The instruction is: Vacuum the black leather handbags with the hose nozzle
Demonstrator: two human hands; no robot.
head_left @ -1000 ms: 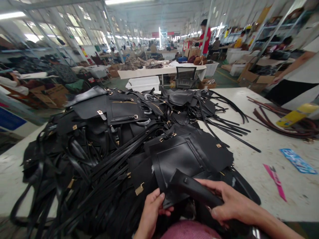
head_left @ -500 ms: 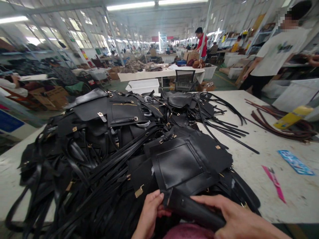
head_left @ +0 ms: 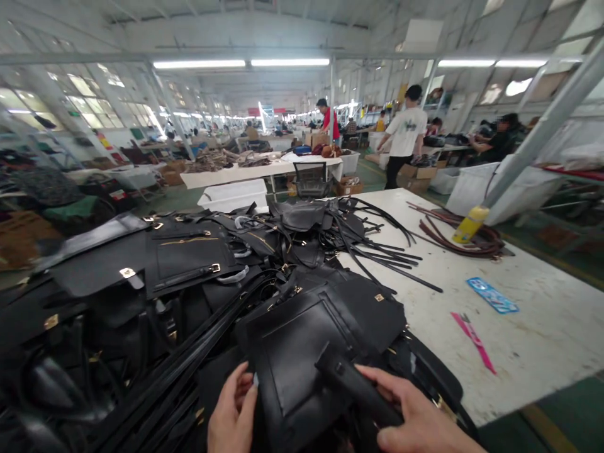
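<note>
A black leather bag with a stitched front panel lies on top of the pile before me. At its left edge is my left hand, fingers curled in against the side, thumb at the rim. My right hand is closed round a wide black leather strap, whose free end points up and left over the bag's front. A small stud or hole shows near that end. Around both hands lie several more black bags with gold buckles and long thin straps.
On the white table to the right lie a pink-handled cutting tool, a blue packet, a yellow bottle and coiled brown straps. A person in a white shirt stands beyond the table.
My view has turned right and up. My left hand has left the strap's end and moved to the bag's left edge. The strap, in my right hand, now sits over the bag's front.
</note>
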